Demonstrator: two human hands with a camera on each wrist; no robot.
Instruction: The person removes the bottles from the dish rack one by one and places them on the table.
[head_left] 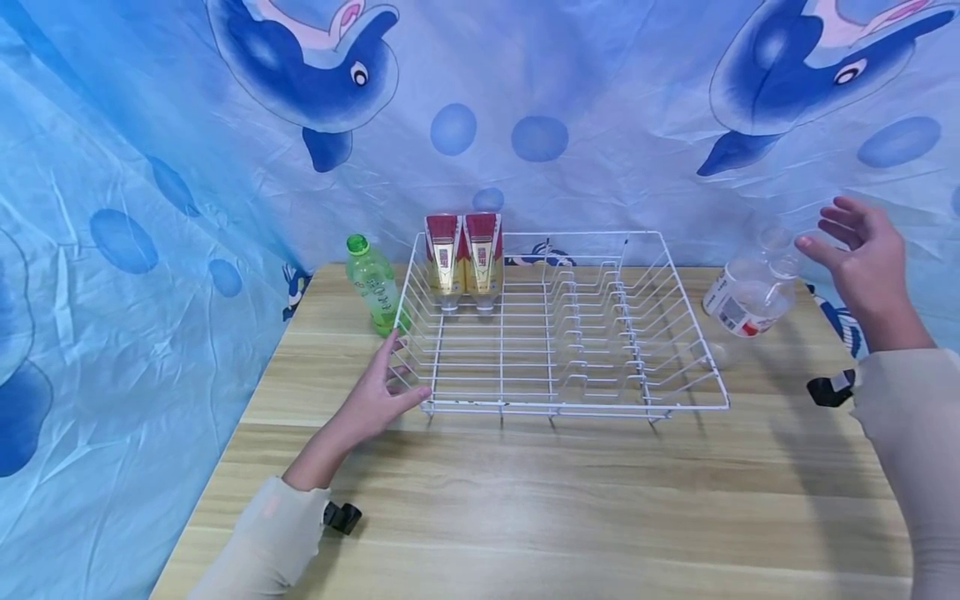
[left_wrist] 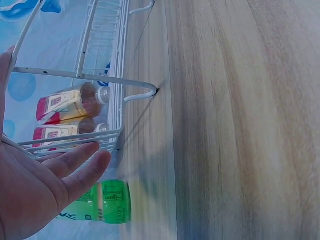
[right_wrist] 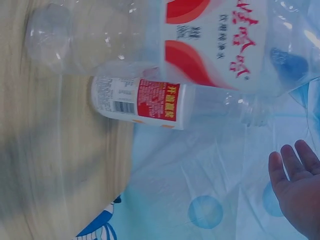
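A white wire dish rack (head_left: 525, 342) stands on the wooden table. My left hand (head_left: 378, 387) touches its front left corner, thumb over the front rim and fingers spread along the left side; in the left wrist view, the fingers (left_wrist: 75, 170) lie outside the wires. A green bottle (head_left: 377, 287) stands just beyond that hand. My right hand (head_left: 862, 254) hovers beside the necks of two clear plastic bottles at the right, its fingers loosely bent and holding nothing. One bottle (right_wrist: 160, 100) has a red and white label; the larger bottle (right_wrist: 215, 45) partly covers it in the right wrist view.
Two bottles with red and yellow labels, one of them the left bottle (head_left: 446, 258), lean at the rack's back, caps down. A faint clear round shape (head_left: 716, 356) shows by the rack's right side. Behind the table (head_left: 525, 508) hangs a blue dolphin-print cloth (head_left: 600, 192).
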